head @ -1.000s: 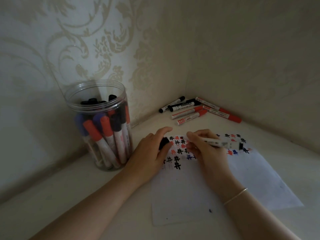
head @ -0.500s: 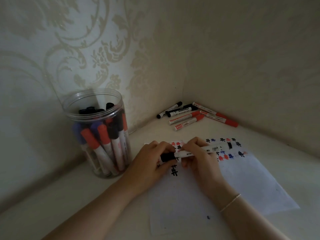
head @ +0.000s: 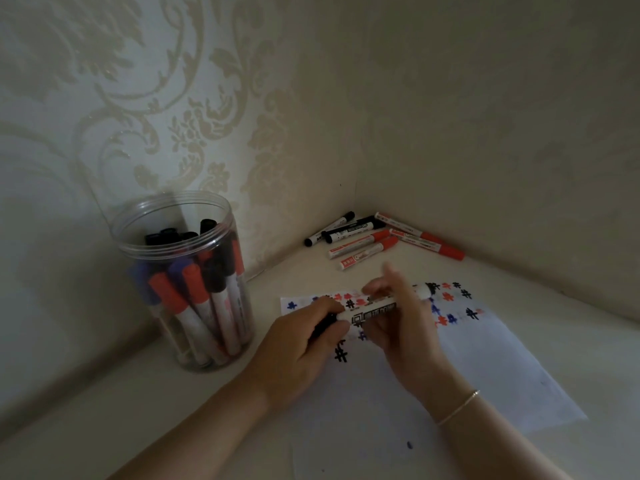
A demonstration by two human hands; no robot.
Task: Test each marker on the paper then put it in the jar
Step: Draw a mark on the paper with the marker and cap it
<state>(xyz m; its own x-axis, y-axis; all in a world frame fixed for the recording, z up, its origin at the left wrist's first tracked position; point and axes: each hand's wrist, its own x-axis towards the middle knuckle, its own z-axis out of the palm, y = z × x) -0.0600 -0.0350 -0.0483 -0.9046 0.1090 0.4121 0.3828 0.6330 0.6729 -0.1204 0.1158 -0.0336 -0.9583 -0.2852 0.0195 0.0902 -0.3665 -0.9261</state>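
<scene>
A black-capped white marker [head: 374,311] lies level just above the paper [head: 485,368], which carries several black, red and blue test marks along its far edge. My left hand [head: 294,351] grips the marker's black cap end. My right hand [head: 405,337] holds the white barrel, its upper fingers blurred and partly lifted. The clear plastic jar [head: 180,252] stands open to the left, apart from my hands, with several red, blue and black markers in it.
Several loose red and black markers [head: 367,242] lie in the far corner where the two wallpapered walls meet. The jar stands close to the left wall. A small blue dot marks the paper's near edge.
My right hand stopped writing and brought the marker to my left hand, which fitted the black cap on its tip. My right fingers have since started lifting off the barrel.
</scene>
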